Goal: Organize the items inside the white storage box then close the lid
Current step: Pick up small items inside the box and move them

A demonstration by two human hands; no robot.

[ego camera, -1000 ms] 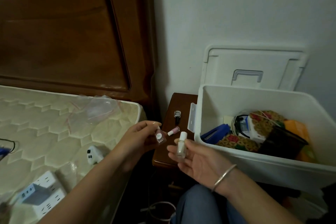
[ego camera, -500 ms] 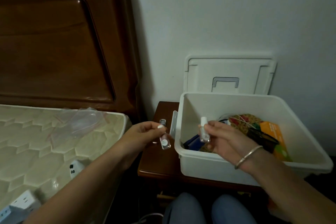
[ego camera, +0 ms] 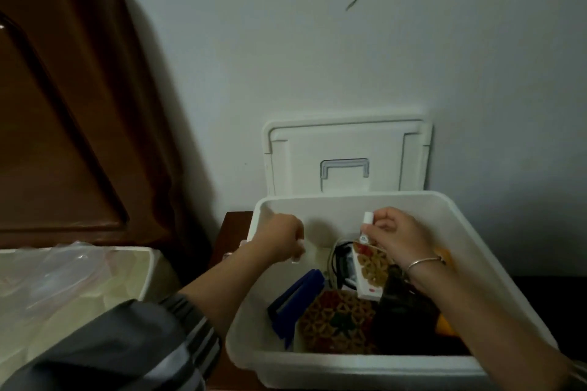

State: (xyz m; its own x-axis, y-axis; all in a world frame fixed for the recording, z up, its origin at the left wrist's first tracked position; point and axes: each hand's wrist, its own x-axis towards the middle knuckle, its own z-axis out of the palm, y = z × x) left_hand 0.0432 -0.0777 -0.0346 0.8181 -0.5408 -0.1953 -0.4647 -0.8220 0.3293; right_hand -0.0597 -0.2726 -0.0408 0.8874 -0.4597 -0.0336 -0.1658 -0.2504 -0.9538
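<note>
Pale wall (ego camera: 349,57) fills the background, with a dark wooden headboard (ego camera: 63,120) at nine o'clock. Below it, at eight, is a cream mattress (ego camera: 127,273) with a clear plastic bag (ego camera: 54,267) lying on it. At five o'clock the white storage box (ego camera: 333,209) sits open on a brown nightstand (ego camera: 233,228). Its lid (ego camera: 346,149) stands upright against the wall just behind the far rim, with the handle side facing you.

Your left hand (ego camera: 279,241) reaches over the box's left wall into its ten o'clock corner, knuckles up and fingers curled downward. I cannot tell whether they hold anything. Your right hand (ego camera: 397,238), with a silver bracelet (ego camera: 424,262) on the wrist, is over the box's twelve o'clock side. It pinches a small bottle (ego camera: 367,225) with a white cap, held upright just above the contents.

Inside the box:
- A blue object (ego camera: 298,295) leans at nine o'clock.
- A patterned carton (ego camera: 371,270) stands tilted near the middle, right under the bottle.
- A black cable (ego camera: 338,259) coils beside the carton, at eleven.
- A patterned hexagonal piece (ego camera: 336,320) lies at six o'clock.
- A dark object (ego camera: 406,317) sits at four, with an orange item (ego camera: 444,324) beyond it, by the right wall.
</note>
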